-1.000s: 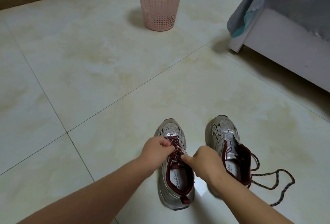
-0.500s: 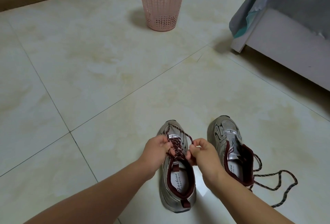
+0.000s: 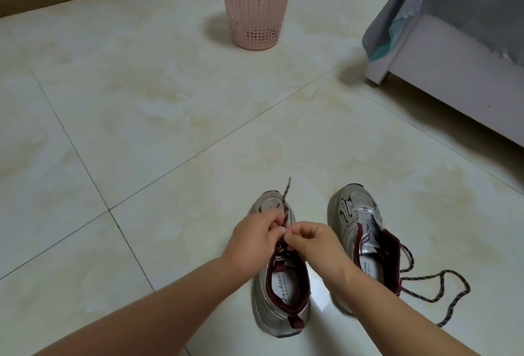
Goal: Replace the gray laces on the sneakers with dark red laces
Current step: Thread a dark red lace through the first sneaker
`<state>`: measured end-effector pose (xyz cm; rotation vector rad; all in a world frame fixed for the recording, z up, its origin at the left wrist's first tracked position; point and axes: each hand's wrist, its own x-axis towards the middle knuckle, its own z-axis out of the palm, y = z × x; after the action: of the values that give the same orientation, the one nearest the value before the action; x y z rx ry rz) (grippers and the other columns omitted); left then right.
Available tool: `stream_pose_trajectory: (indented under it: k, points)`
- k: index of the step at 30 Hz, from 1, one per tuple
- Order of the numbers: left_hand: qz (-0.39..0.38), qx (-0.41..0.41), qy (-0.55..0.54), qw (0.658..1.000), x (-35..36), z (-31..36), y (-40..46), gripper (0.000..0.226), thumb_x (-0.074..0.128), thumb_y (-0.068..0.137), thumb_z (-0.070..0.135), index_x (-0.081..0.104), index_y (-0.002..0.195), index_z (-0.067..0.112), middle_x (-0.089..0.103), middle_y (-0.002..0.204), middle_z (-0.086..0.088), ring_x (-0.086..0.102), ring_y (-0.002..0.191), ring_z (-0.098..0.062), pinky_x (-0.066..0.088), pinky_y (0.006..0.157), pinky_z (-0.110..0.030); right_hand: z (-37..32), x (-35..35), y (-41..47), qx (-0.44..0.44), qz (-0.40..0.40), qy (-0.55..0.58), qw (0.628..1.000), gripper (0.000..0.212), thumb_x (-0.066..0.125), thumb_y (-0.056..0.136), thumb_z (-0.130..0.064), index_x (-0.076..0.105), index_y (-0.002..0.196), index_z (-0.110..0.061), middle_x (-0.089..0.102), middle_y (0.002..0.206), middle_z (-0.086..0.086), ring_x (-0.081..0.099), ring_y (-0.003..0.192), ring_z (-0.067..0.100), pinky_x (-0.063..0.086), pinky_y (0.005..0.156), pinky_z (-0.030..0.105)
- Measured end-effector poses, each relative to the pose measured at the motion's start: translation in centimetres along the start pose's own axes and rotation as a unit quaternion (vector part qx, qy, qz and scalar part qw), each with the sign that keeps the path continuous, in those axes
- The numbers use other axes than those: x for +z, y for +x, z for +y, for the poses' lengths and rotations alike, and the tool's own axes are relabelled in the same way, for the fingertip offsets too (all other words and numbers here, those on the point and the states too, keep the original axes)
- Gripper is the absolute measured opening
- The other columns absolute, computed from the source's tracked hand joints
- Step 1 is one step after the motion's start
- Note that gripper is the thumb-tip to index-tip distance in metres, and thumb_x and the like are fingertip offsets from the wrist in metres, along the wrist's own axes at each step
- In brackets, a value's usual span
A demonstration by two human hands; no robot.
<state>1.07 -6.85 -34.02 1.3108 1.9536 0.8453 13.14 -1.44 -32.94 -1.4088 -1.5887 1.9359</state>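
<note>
Two silver sneakers stand side by side on the tiled floor (image 3: 141,106), toes pointing away. Over the left shoe (image 3: 280,293) both hands meet above the eyelets. The left hand (image 3: 252,238) has its fingers curled around the dark red lace (image 3: 285,199), one end of which rises past the knuckles and sticks up over the toe cap. The right hand (image 3: 309,242) pinches with thumb and forefinger right against the left hand's fingertips; what exactly it pinches is hidden, though it seems to be the same lace. The hands cover most of the lacing, so how many eyelets are threaded cannot be told; only a short red stretch shows below the fingers, above the tongue.

The right shoe (image 3: 357,214) sits just beside the first, its near half hidden behind the right forearm. Its tongue lies open and the eyelets look bare. A loose lace (image 3: 442,284), dark and speckled, trails from this shoe's right side across the floor in an open loop; its colour is hard to judge.

Far off stands a pink basket (image 3: 256,9), its rim cut off by the top edge. At far right is a white bed frame (image 3: 453,78) with grey cloth (image 3: 467,1) over it, both cropped.
</note>
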Motion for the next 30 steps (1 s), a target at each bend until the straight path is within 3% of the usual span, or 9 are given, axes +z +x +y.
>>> stream_pose_trajectory:
  k: [2,4,7,10,12,16,21,26,30]
  points:
    - [0.004,-0.083,-0.091,0.992,0.2,0.2,0.1,0.024,0.06,0.084,0.011,0.046,0.076,0.029,0.058,0.064,0.005,0.05,0.059,-0.008,0.04,0.061,-0.017,0.1,-0.1,-0.1,0.003,0.0,-0.001,1.0,0.021,0.057,0.084,0.008,0.062,0.07,-0.006,0.044,0.049,-0.006,0.039,0.042,0.0,0.036,0.048,0.01]
    - [0.021,-0.113,-0.118,0.986,0.2,0.5,0.1,0.026,0.063,0.082,0.009,0.048,0.073,0.029,0.058,0.06,0.003,0.05,0.056,-0.009,0.039,0.055,-0.015,0.3,0.0,-0.1,0.003,0.01,-0.04,0.999,0.023,0.058,0.082,0.008,0.062,0.07,-0.011,0.047,0.053,-0.004,0.043,0.049,0.003,0.04,0.056,0.015]
    - [0.016,-0.081,-0.019,0.996,-0.1,0.8,-0.1,0.007,0.063,0.083,0.015,0.066,0.08,0.021,0.059,0.066,0.008,0.05,0.061,-0.005,0.036,0.058,-0.014,0.2,-0.1,0.0,-0.027,0.054,-0.16,0.985,0.028,0.062,0.081,-0.001,0.063,0.067,-0.024,0.057,0.061,-0.001,0.049,0.058,0.009,0.043,0.062,0.022]
    - [-0.04,-0.044,0.042,0.997,-0.1,0.5,-0.3,0.013,0.062,0.086,0.018,0.071,0.094,0.014,0.068,0.085,0.0,0.053,0.074,-0.006,0.036,0.066,-0.016,0.1,-0.1,-0.2,-0.056,0.079,-0.202,0.975,0.029,0.062,0.082,-0.005,0.063,0.065,-0.028,0.065,0.066,-0.002,0.053,0.061,0.007,0.047,0.065,0.024]
    - [-0.077,-0.047,0.037,0.995,-0.2,0.4,0.0,0.013,0.063,0.085,0.016,0.07,0.095,0.012,0.067,0.086,0.0,0.054,0.075,-0.005,0.037,0.065,-0.014,0.2,-0.2,-0.2,-0.07,0.088,-0.218,0.969,0.026,0.063,0.08,-0.006,0.06,0.066,-0.026,0.063,0.066,-0.002,0.051,0.061,0.008,0.045,0.063,0.025]
    - [-0.138,-0.084,-0.032,0.986,-0.8,0.3,0.8,0.013,0.056,0.086,0.005,0.068,0.092,0.004,0.062,0.078,0.001,0.048,0.068,-0.001,0.037,0.063,-0.009,0.6,-0.4,-0.2,-0.095,0.1,-0.252,0.958,0.029,0.069,0.078,-0.009,0.049,0.061,-0.024,0.048,0.055,-0.009,0.041,0.054,0.005,0.034,0.055,0.019]
    - [-0.148,-0.151,-0.129,0.969,-0.8,1.0,0.9,0.028,0.046,0.092,0.003,0.054,0.068,0.017,0.046,0.064,0.006,0.039,0.059,-0.004,0.032,0.055,-0.013,0.5,-0.4,-0.6,-0.134,0.101,-0.308,0.936,0.014,0.067,0.081,-0.018,0.062,0.068,-0.02,0.057,0.064,-0.006,0.049,0.063,0.012,0.044,0.067,0.031]
    - [-0.13,-0.159,-0.177,0.963,-0.7,0.9,1.0,0.031,0.049,0.09,0.002,0.057,0.066,0.019,0.055,0.063,0.005,0.048,0.061,-0.003,0.039,0.058,-0.011,0.2,-0.3,-0.7,-0.167,0.088,-0.386,0.903,0.016,0.065,0.083,-0.035,0.068,0.086,-0.019,0.056,0.078,-0.01,0.049,0.079,0.009,0.034,0.069,0.022]
    - [-0.127,-0.156,-0.22,0.955,-1.1,0.4,1.0,0.022,0.06,0.084,0.0,0.063,0.069,0.016,0.06,0.057,0.009,0.055,0.053,0.006,0.039,0.056,-0.004,0.3,-0.7,-0.3,-0.169,0.084,-0.431,0.882,0.015,0.062,0.086,-0.028,0.068,0.087,-0.014,0.056,0.082,-0.003,0.052,0.086,0.017,0.033,0.07,0.026]
